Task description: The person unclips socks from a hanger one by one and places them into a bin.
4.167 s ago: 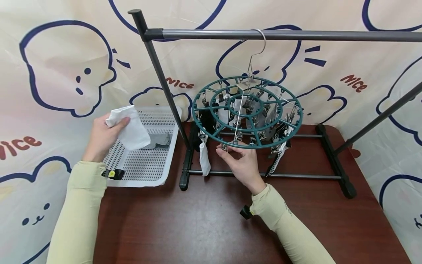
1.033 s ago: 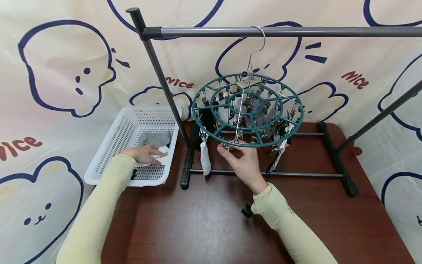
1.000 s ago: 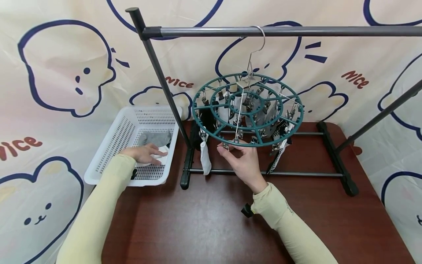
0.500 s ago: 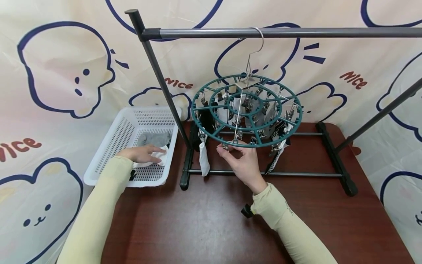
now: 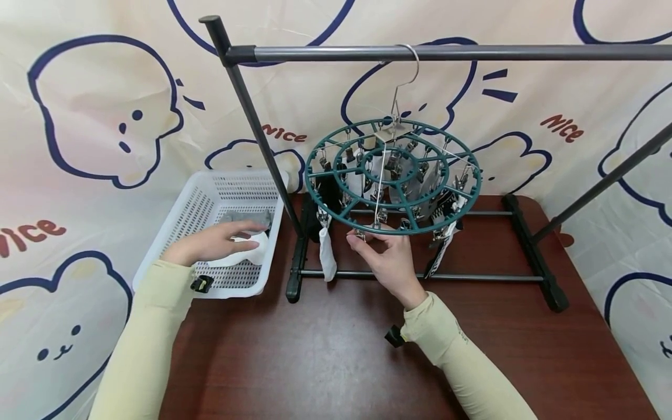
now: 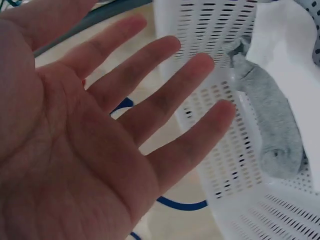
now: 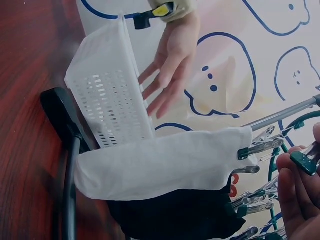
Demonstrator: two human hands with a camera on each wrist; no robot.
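My left hand (image 5: 215, 242) hovers over the white basket (image 5: 178, 213), its fingers spread and holding nothing. In the left wrist view the palm is bare. Below it lie a white sock (image 6: 290, 55) and a grey sock (image 6: 275, 120), side by side in the basket. With thumb and fingers my right hand (image 5: 387, 256) pinches a metal clip with a green tip (image 7: 305, 162) at the near edge of the round green hanger (image 5: 436, 226). Left of that hand, a white sock (image 7: 165, 165) hangs clipped, with a black cloth piece (image 7: 175, 215) behind it.
The hanger hooks over the bar (image 5: 325, 53) of a dark metal rack standing on the brown table (image 5: 315, 350). Black-and-white patterned socks (image 5: 443, 251) hang at its right. The rack's left foot (image 5: 295, 286) stands close to the basket.
The left hand earlier held the white sock above the basket, then laid it inside and rested on it. Now that hand has lifted off and drawn back left. The right hand stays put.
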